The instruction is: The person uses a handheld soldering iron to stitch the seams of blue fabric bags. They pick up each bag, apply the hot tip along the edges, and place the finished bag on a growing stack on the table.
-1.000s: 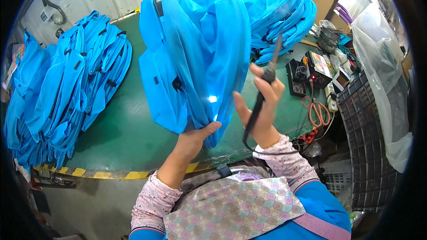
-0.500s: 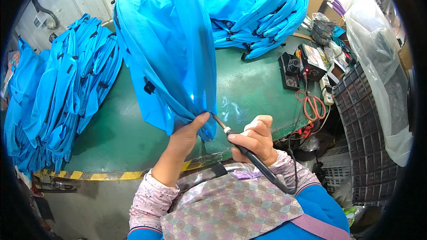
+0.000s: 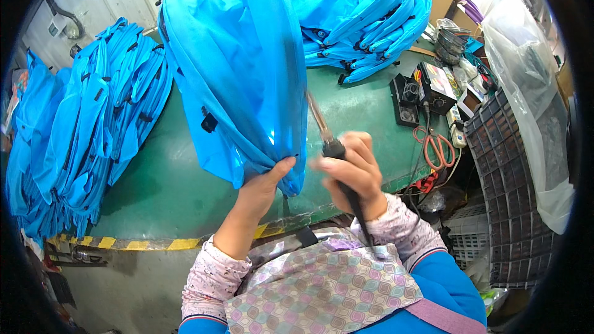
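Note:
A bright blue fabric canopy (image 3: 229, 68), with a curved rim and small black fittings, stands up over the green table. My left hand (image 3: 263, 188) grips its lower corner, the thumb pressed on the cloth near a small dark spot. Wrapped round the black handle of a soldering iron (image 3: 333, 146) is my right hand (image 3: 357, 176), slightly blurred by motion. The iron's metal tip points up and to the left, close beside the canopy's right edge. Whether tip and cloth touch, I cannot tell.
Blue canopies lie piled at the left (image 3: 111, 105) and at the back (image 3: 365, 18). On the right stand a black power box (image 3: 436, 89), an iron stand (image 3: 405, 111) and orange-handled scissors (image 3: 440, 151). Yellow-and-black tape (image 3: 182, 244) marks the table's front edge. A black grid panel (image 3: 510, 192) leans at right.
My right hand has swung the soldering iron's tip upward, away from the spot by my left thumb, and the handle stands steeper. The left hand keeps its hold on the canopy.

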`<control>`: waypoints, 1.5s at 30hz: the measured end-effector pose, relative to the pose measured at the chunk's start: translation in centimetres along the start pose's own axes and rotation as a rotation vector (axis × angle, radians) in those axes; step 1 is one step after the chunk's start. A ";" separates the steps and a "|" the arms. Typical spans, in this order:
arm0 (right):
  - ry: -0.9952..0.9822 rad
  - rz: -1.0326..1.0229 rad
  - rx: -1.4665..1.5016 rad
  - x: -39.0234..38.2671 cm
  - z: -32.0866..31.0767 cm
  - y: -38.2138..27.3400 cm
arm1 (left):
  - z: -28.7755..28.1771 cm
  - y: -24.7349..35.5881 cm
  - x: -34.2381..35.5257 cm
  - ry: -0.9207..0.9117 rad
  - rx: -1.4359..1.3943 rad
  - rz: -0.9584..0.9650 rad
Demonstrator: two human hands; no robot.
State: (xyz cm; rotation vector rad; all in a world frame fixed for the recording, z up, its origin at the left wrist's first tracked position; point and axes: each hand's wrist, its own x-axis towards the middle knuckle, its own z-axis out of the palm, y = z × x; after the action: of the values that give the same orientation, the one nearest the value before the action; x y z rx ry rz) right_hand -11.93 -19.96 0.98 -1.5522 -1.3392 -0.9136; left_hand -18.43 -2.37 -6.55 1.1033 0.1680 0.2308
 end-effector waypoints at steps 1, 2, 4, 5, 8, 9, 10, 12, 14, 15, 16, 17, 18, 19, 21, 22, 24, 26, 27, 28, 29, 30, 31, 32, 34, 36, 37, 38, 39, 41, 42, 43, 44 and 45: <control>0.020 -0.073 0.006 0.6 1.4 0.9 | -0.2 -0.1 -0.1 -0.001 0.007 0.007; -0.059 -0.126 -0.024 1.4 2.1 1.8 | -0.4 -0.1 -0.2 0.002 0.018 0.019; -0.214 -0.203 -0.100 1.9 2.9 3.3 | -0.4 0.2 -0.6 0.068 0.008 0.091; -0.229 -0.212 -0.145 1.8 3.1 3.8 | -0.1 0.7 -0.9 0.130 -0.012 0.151; -0.185 -0.183 -0.222 1.0 2.8 5.0 | -1.3 1.0 -1.3 0.234 -0.097 0.258; -0.158 -0.125 -0.235 0.3 2.7 5.6 | -1.8 1.4 -1.6 0.211 -0.134 0.220; -0.132 -0.067 -0.245 0.0 2.9 5.9 | -2.0 1.8 -1.7 0.190 -0.172 0.183; -0.125 0.016 -0.074 0.0 3.6 4.9 | -2.4 1.8 -1.4 0.148 -0.123 0.178; -0.091 0.080 0.167 0.7 5.2 3.1 | -3.0 1.4 -1.0 0.077 -0.032 0.118; -0.109 0.100 0.285 0.5 6.3 2.6 | -3.4 1.3 -0.8 0.028 0.040 0.066; -0.135 0.146 0.350 0.5 6.7 1.8 | -3.5 1.2 -0.5 -0.028 0.107 0.010; -0.122 0.136 0.373 0.2 7.5 2.0 | -1.7 2.2 -0.7 -0.053 0.069 0.142; -0.110 0.126 0.396 -0.2 8.0 2.3 | -0.8 2.6 -0.6 -0.026 0.138 0.192; -0.108 0.139 0.380 -0.1 8.0 2.4 | -1.6 2.3 -0.5 -0.056 0.189 0.161; -0.102 0.167 0.346 0.0 8.0 2.5 | -2.2 1.9 -0.7 -0.053 0.206 0.149; -0.093 0.157 0.321 -0.1 7.8 2.6 | -1.8 1.6 -0.8 -0.025 0.167 0.166; -0.066 0.138 0.276 -0.2 7.9 2.7 | -0.8 1.3 -1.0 0.033 0.067 0.169; -0.035 0.124 0.225 -0.3 7.7 2.7 | 0.1 1.0 -1.2 0.095 -0.049 0.143; -0.023 0.117 0.195 -0.2 7.2 2.5 | 0.5 0.5 -1.1 0.109 -0.097 0.162; -0.007 0.109 0.167 -0.1 6.7 2.2 | 0.8 0.0 -1.0 0.123 -0.141 0.182; 0.053 0.053 0.106 0.1 6.0 1.9 | 0.9 -0.4 -0.9 0.142 -0.183 0.205; 0.024 0.015 0.009 0.1 4.4 1.4 | 0.8 -0.6 -0.9 0.156 -0.170 0.197; 0.000 -0.010 -0.009 -0.1 2.9 0.8 | 0.9 -0.7 -0.9 0.163 -0.158 0.188; -0.026 -0.032 -0.025 -0.2 1.8 0.3 | 0.9 -0.8 -0.8 0.174 -0.147 0.178; -0.112 -0.057 -0.011 -0.2 0.4 -0.9 | 1.3 -0.6 -0.8 0.194 -0.157 0.200; -0.132 -0.082 -0.001 -1.3 0.4 -1.0 | 1.0 -0.9 -0.8 0.193 -0.144 0.201; -0.141 -0.095 -0.003 -1.4 0.5 -1.0 | 1.0 -1.0 -0.8 0.189 -0.145 0.194; -0.151 -0.110 -0.003 -1.5 0.7 -1.1 | 0.9 -1.1 -0.8 0.185 -0.147 0.187; -0.156 -0.120 0.000 -1.5 0.9 -1.1 | 0.9 -1.2 -0.8 0.182 -0.148 0.181; -0.172 -0.141 0.005 -1.2 1.3 -1.1 | 0.2 -1.8 -0.7 0.171 -0.142 0.155; -0.177 -0.169 -0.020 -1.2 1.4 -1.0 | 0.0 -2.0 -0.7 0.165 -0.139 0.142; -0.183 -0.195 -0.046 -1.2 1.6 -0.8 | 0.1 -2.0 -0.7 0.177 -0.116 0.154; -0.188 -0.222 -0.072 -1.2 1.7 -0.6 | 0.2 -1.9 -0.8 0.187 -0.093 0.166; -0.189 -0.235 -0.086 -1.1 1.8 -0.5 | 0.4 -1.9 -0.8 0.197 -0.069 0.176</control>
State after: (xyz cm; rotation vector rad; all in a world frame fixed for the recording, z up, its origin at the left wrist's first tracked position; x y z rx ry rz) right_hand -12.56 -18.65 -0.57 -1.6007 -1.6635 -0.9979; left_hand -18.95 -3.71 -8.03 1.0265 0.2366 0.5005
